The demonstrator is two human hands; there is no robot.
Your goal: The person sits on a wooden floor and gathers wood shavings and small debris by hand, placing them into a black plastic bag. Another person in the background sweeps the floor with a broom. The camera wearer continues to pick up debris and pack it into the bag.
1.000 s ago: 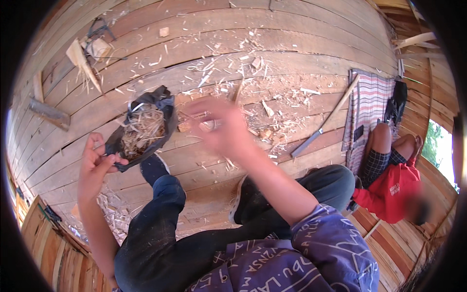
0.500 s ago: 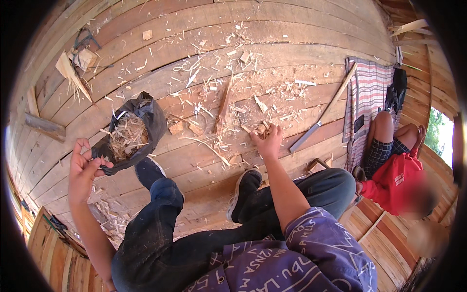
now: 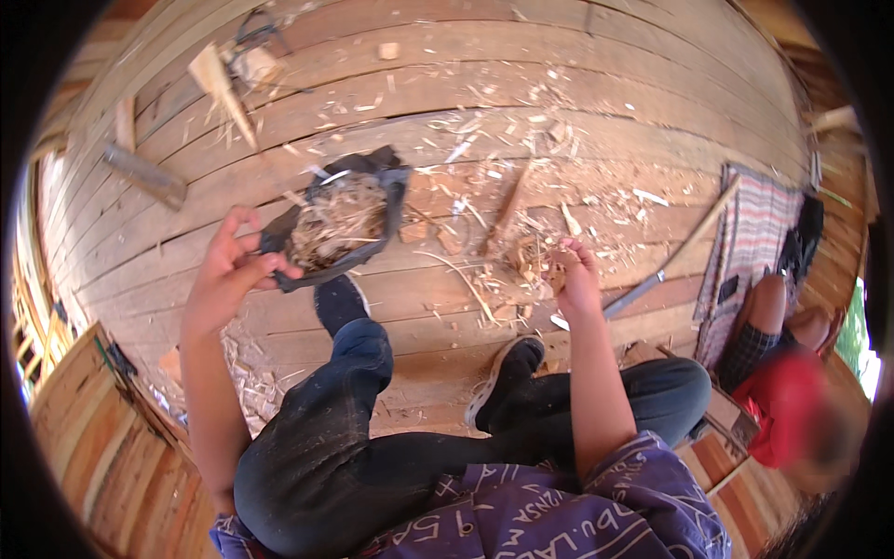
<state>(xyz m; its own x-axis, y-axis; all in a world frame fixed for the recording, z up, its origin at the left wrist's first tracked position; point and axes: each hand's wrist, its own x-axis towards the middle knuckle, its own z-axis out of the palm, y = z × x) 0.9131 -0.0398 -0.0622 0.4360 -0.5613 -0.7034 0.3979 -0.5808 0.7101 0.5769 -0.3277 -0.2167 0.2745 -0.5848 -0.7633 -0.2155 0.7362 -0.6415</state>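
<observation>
A black plastic bag (image 3: 399,197) filled with pale wood shavings (image 3: 341,216) lies mouth-up on the floor in front of my left foot. My left hand (image 3: 223,272) pinches its near left rim between thumb and fingers. Farther right, my right hand (image 3: 579,278) is low over the planks, its fingers curled in on wood shavings, partly hidden by the hand. Loose shavings and chips (image 3: 533,259) lie scattered just left of it. A long strip of wood (image 3: 508,212) rests beyond that pile.
A long-handled blade (image 3: 638,296) lies right of my right hand, its handle reaching a striped mat (image 3: 759,219). A person in red (image 3: 787,410) sits at far right. Wood pieces (image 3: 256,67) lie at the far left; more chips (image 3: 256,373) are beside my left leg.
The view has shifted, so the floor things appear farther right. My right hand's fingers, spread over the shavings before, have closed on some. My left hand still grips the bag's rim.
</observation>
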